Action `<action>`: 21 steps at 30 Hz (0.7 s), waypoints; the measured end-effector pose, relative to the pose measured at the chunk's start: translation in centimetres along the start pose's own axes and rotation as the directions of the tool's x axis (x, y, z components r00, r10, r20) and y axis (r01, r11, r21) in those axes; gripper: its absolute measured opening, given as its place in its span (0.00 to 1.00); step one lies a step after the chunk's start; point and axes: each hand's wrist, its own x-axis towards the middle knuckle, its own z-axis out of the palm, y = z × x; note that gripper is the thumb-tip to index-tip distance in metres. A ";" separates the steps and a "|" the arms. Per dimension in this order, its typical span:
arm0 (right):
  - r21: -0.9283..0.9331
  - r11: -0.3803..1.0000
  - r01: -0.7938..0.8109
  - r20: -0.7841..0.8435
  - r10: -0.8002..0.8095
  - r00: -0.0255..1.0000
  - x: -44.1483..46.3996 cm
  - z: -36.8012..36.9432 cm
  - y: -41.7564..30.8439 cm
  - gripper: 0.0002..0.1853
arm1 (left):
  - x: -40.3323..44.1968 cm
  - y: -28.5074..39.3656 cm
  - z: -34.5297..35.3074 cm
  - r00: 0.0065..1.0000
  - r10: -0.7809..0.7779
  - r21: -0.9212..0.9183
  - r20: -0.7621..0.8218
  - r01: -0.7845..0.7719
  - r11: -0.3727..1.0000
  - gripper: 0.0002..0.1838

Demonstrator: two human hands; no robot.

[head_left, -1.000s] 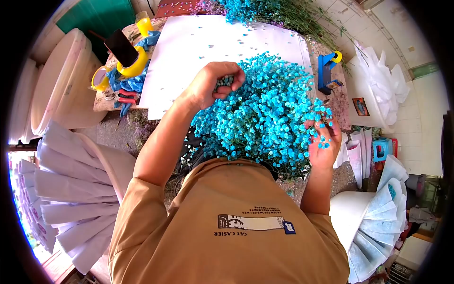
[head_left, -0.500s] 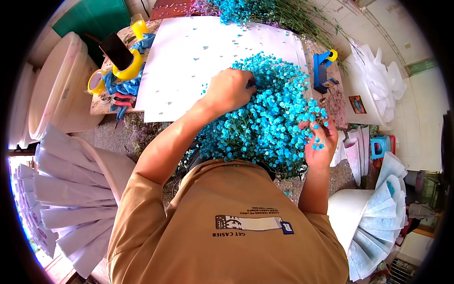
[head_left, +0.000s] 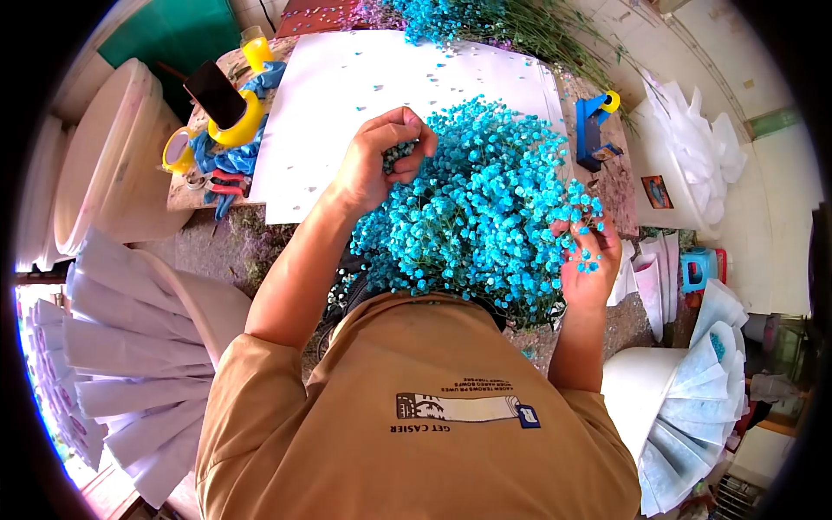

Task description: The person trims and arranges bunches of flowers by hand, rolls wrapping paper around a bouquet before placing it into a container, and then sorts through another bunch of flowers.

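A big bunch of blue baby's breath (head_left: 477, 204) fills the space in front of my chest, over the near edge of the table. My left hand (head_left: 381, 160) is at the bunch's upper left side, fingers curled round a small clump of dull, greyish flower heads (head_left: 397, 156). On the right side, my right hand (head_left: 591, 260) is closed on the bunch, with blue sprigs showing between and over its fingers. The stems inside the bunch are mostly hidden by blossoms.
White paper sheets (head_left: 334, 104) with scattered petals cover the table. Yellow tape rolls (head_left: 236, 130), a phone (head_left: 215, 94) and red-handled pruners (head_left: 227, 183) lie left; a blue tape dispenser (head_left: 591, 130) stands right. More flowers (head_left: 451, 17) lie behind. Wrapped bundles (head_left: 147, 364) stand beside me.
My left hand has drawn left out of the blossoms, and dull flower heads now show in its fingers. My right hand stays nearly in place at the bunch.
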 end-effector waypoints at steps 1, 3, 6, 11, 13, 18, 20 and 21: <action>-0.010 1.000 0.001 0.004 -0.001 1.000 0.0 0.1 0.0 0.15 | 0.1 0.0 -0.1 0.999 0.004 0.011 0.033 -0.004 1.000 0.01; -0.025 1.000 0.004 0.004 -0.004 1.000 0.1 0.2 -0.2 0.15 | 0.0 0.1 -0.3 0.999 -0.010 0.028 0.035 0.009 1.000 0.01; -0.083 0.997 -0.001 0.064 0.006 0.998 0.2 -0.3 -1.2 0.18 | -1.0 1.0 -1.2 1.000 -0.014 0.042 -0.004 0.015 0.999 0.02; -0.414 0.895 0.168 0.168 -0.106 0.980 1.7 -4.6 -3.8 0.34 | -7.6 3.6 -4.7 0.984 0.003 0.426 -0.179 0.075 0.901 0.09; -0.432 0.888 0.157 0.127 -0.113 0.985 3.0 -6.2 -4.1 0.36 | -11.1 3.9 -6.9 0.965 -0.078 0.704 -0.252 0.238 0.670 0.10; -0.516 0.853 -0.079 0.273 0.251 0.929 5.8 -11.3 0.3 0.44 | -18.8 -1.1 -12.2 0.998 -0.055 1.000 -0.009 0.010 0.012 0.12; -0.605 0.740 -0.292 0.112 0.442 0.890 6.9 -12.0 3.2 0.40 | -19.2 -2.7 -9.5 0.995 -0.041 0.995 0.094 -0.094 -0.010 0.16; -0.566 0.668 -0.482 -0.068 0.546 0.835 7.2 -10.8 3.8 0.38 | -18.9 -3.5 -7.8 0.993 -0.111 0.982 -0.041 0.060 0.177 0.18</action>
